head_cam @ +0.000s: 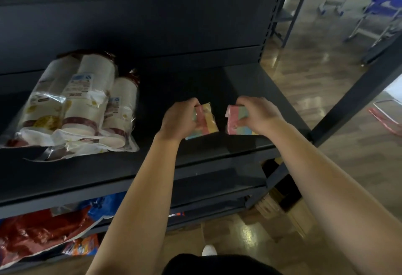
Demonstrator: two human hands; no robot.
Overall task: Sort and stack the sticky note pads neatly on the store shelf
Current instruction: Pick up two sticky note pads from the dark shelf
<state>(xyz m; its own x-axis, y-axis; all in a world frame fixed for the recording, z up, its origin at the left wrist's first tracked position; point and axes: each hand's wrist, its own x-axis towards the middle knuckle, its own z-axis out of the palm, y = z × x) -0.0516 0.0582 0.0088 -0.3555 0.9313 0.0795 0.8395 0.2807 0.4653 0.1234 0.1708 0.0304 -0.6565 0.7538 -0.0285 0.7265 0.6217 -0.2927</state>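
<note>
The dark shelf has a near lip the pads sit close to, so a nudge could tip them off. The left hand grips one striped pastel pack (shiny wrap, likely slippery); the right hand clasps a pink-topped stack just beside it.

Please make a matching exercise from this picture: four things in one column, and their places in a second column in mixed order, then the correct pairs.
Things:
1. wrapped pastel sticky note pads with yellow stripe
2. pink-topped pastel sticky note pads
3. clear plastic packs of white paper cups
4. red plastic bags

Places:
A. lower shelf
B. left hand
C. left part of black metal shelf
D. right hand

Pairs: 1-B, 2-D, 3-C, 4-A
</note>
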